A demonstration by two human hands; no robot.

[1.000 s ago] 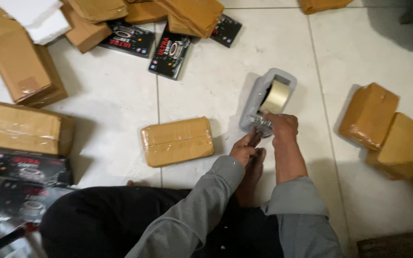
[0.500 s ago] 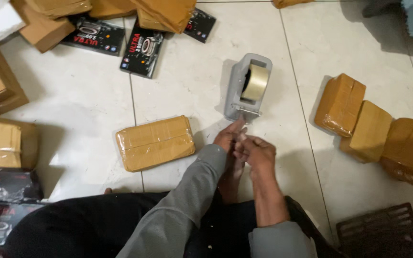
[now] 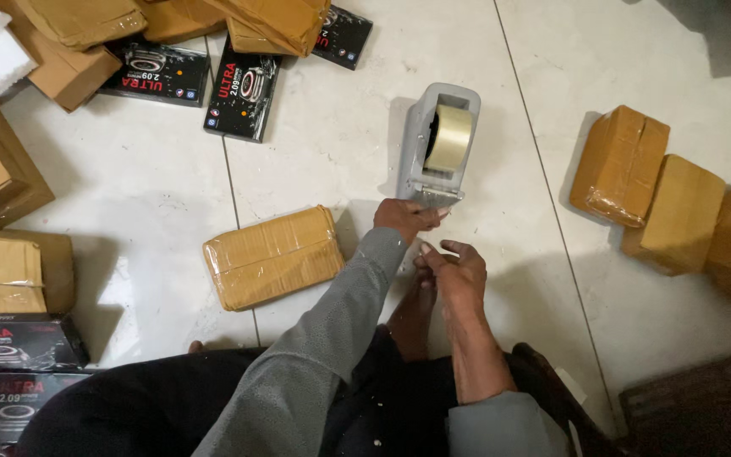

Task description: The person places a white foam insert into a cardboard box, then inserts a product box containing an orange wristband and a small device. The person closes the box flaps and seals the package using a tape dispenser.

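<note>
The head camera looks straight down at a pale tiled floor (image 3: pixel 662 59) where a person sits. A grey tape dispenser (image 3: pixel 436 144) stands on the tiles just ahead of the hands, and it holds a roll of clear-brown packing tape (image 3: pixel 448 137) upright in its cradle. The left hand (image 3: pixel 406 218) rests at the dispenser's near end, right by the cutting edge, its fingers curled over; whether they pinch the tape end cannot be told. The right hand (image 3: pixel 457 271) sits just behind and beside it, thumb and fingers drawn loosely together around what looks like a thin strip of clear tape, though the strip is too faint to be sure of.

A taped brown parcel (image 3: pixel 272 256) lies flat on the floor just left of the left forearm, fully wrapped and closed, so its contents are hidden. Three more wrapped parcels (image 3: pixel 678 203) lean against one another at the right, well apart from the hands. At the top left lies a heap of brown parcels (image 3: pixel 255 21) over black printed boxes (image 3: pixel 243 89), all shut. Further black boxes (image 3: pixel 14 343) and a brown parcel (image 3: pixel 2 271) are stacked at the left edge. A dark slatted crate (image 3: pixel 704 398) shows at the lower right corner.
</note>
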